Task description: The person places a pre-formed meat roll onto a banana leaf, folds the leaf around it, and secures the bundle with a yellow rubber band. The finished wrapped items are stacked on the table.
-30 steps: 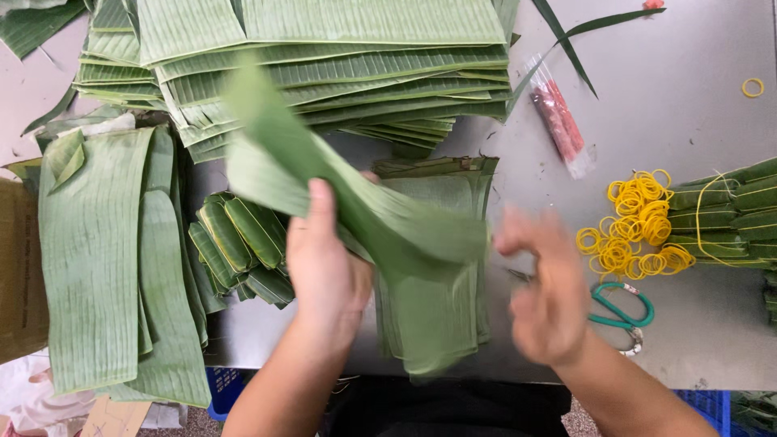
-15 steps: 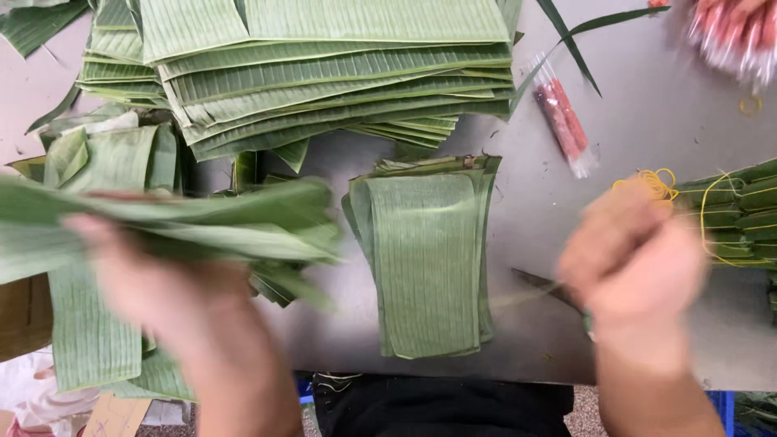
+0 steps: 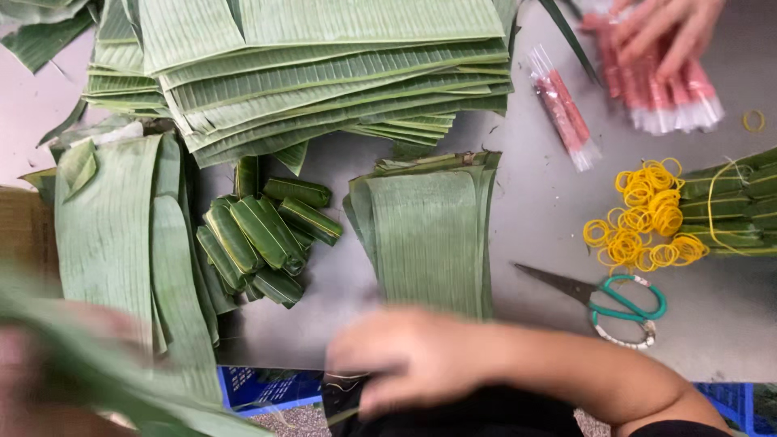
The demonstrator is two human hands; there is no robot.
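Blur is hiding both hands' fingers, so their grip cannot be told: the left hand [image 3: 48, 356] is sweeping a long leaf [image 3: 121, 380] low-left, while the nearer right hand [image 3: 413, 356] is hovering just below the trimmed leaf stack [image 3: 425, 235], running lengthwise away across the desk [image 3: 534, 243].

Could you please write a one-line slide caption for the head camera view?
Blurred hands, left holding a leaf, right empty, near cut banana leaves, folded leaf parcels, rubber bands and scissors.
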